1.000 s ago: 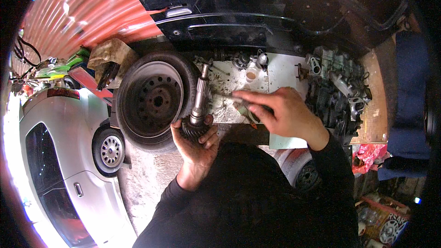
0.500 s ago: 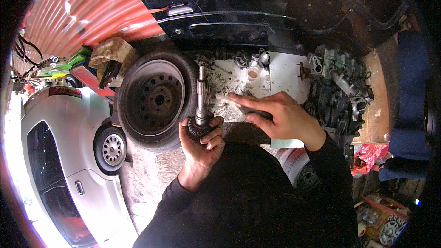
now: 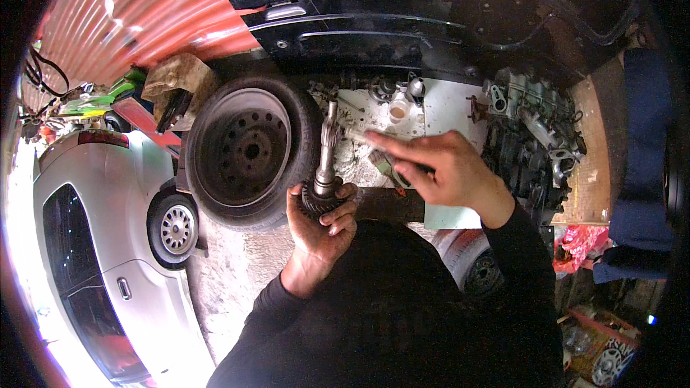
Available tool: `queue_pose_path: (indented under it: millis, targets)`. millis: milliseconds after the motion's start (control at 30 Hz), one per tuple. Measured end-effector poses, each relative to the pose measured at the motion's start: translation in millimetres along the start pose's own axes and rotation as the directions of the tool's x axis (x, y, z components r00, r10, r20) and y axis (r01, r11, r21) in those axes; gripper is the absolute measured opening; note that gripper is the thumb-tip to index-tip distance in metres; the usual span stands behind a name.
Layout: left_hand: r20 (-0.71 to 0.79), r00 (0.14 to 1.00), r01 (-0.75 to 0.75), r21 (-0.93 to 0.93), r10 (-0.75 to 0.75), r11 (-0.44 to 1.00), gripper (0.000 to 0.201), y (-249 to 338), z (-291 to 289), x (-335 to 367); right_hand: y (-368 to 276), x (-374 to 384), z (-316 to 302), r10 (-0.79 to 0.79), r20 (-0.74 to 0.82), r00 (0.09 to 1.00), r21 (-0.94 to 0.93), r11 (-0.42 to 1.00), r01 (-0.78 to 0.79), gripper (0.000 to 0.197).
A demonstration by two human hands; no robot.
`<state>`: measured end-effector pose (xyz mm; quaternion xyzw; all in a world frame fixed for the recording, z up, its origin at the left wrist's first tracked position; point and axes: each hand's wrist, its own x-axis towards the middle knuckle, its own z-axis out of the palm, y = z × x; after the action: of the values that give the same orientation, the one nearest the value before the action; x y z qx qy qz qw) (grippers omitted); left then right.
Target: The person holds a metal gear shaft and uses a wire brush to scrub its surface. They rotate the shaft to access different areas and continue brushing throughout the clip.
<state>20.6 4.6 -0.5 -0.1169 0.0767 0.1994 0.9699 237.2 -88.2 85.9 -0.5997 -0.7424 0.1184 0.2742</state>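
Note:
My left hand is wrapped round the toothed gear end of a metal gear shaft. The shaft stands almost upright, its splined upper part pointing away from me. My right hand pinches a slim brush, index finger stretched along it. The brush's pale end lies at the splines; blur hides whether it touches them. Most of its handle is hidden under the fingers. Below the right hand shows a greenish object whose kind I cannot make out.
A tyre on a steel rim lies left of the shaft. Metal parts and a small cup stand on the stained white worktop. An engine block sits at the right. A black car panel spans the back; a silver car is at left.
The shaft has shifted slightly right, and its upper end now leans a little to the right. My right hand has moved slightly away from me with the brush.

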Motion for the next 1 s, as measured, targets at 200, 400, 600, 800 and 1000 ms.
queue_pose_path:
  millis: [200,400,600,800,1000]
  targets:
    - [-0.002,1.000,0.000,-0.031,-0.001,1.000,0.050,-2,-1,-2,2,-5,3,-0.002,-0.035,0.999,-0.010,1.000,0.001,0.058]
    - [-0.004,1.000,-0.015,0.029,0.015,0.999,0.050,-1,-2,-1,9,-5,2,0.005,-0.147,0.989,-0.015,1.000,-0.008,0.057]
    - [-0.031,0.993,-0.105,0.124,0.110,0.987,0.052,-1,1,-2,7,-5,-2,0.034,-0.134,0.990,-0.055,0.998,-0.042,0.054]
    - [-0.044,0.954,-0.263,0.344,0.295,0.901,0.054,-4,11,-4,5,-8,8,0.063,-0.138,0.988,-0.003,0.998,-0.065,0.054]
    - [-0.044,0.936,-0.312,0.358,0.349,0.880,0.053,1,10,-4,2,-4,8,0.128,-0.178,0.976,0.060,0.991,-0.119,0.053]
